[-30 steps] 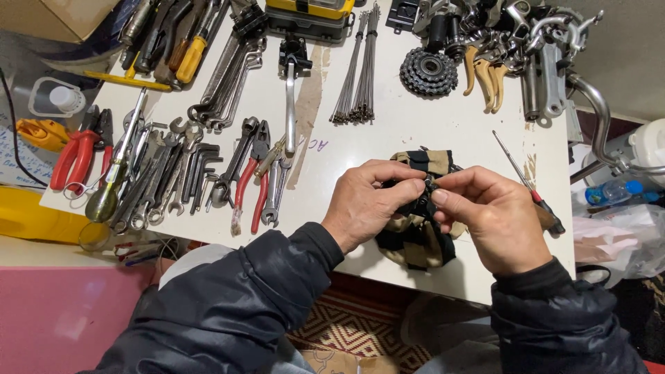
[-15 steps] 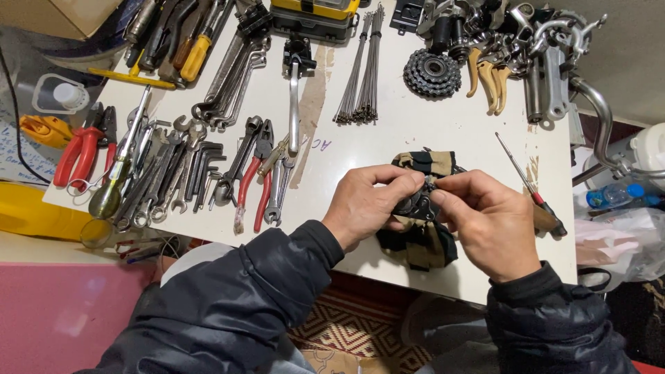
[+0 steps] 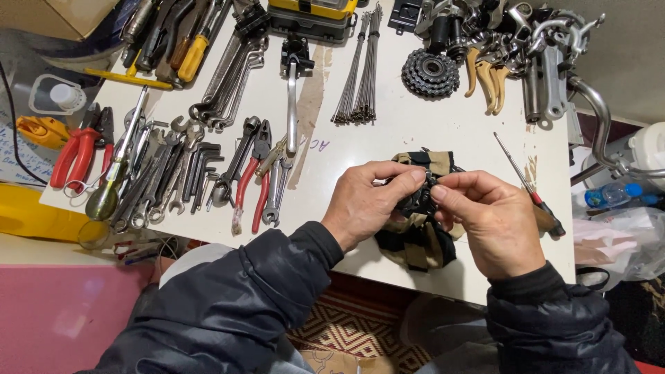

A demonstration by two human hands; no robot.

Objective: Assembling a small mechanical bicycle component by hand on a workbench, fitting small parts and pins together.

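Your left hand and your right hand meet over the near edge of the white table. Both hands pinch a small black metal part between thumb and fingers, and it is too hidden to tell what it is. Right under your hands lies a tan and black glove, touching them. Just right of your right hand lies a thin screwdriver with a dark handle. Farther back sits a round gear cluster, next to a bundle of thin spokes. Off to your left lie many wrenches and red-handled pliers.
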